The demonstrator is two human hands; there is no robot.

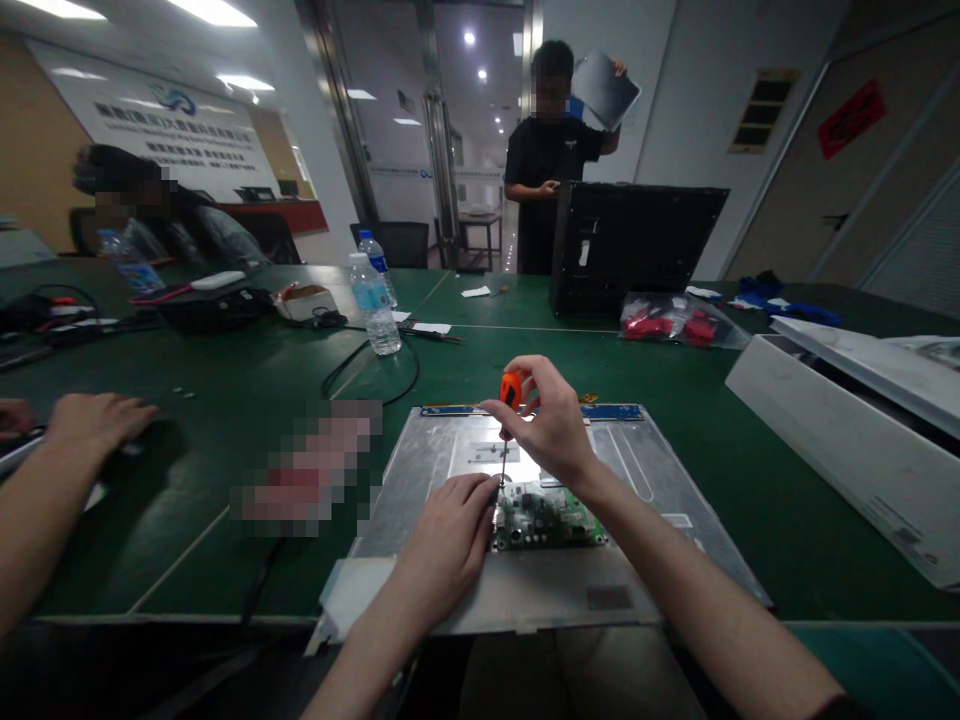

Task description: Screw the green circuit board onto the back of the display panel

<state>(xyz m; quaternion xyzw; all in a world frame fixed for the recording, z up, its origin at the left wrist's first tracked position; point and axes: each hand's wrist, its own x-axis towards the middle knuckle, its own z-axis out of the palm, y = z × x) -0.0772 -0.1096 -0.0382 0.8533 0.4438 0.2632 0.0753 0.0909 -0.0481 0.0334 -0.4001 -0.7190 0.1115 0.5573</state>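
Observation:
My right hand (pixel 551 420) grips a screwdriver (pixel 511 390) by its orange and black handle, thumb and fingers around the top. The thin shaft points straight down, its tip at the upper left corner of a green circuit board (pixel 551 518). My left hand (pixel 448 530) lies at the board's left edge, fingers bent and pressed together, fingertips right by the screwdriver tip. Whatever they pinch there is hidden. Under the board is a flat silver metal panel (pixel 645 592), seemingly the back of a screen, with a blue strip (pixel 615 411) along its far edge.
Water bottles (pixel 379 315) and a black cable (pixel 417 375) are beyond the panel to the left. A white case (pixel 840 450) lies right. Farther back are a bag with red items (pixel 675 322) and a black monitor housing (pixel 637 245). Another person's hand (pixel 97 430) is at left.

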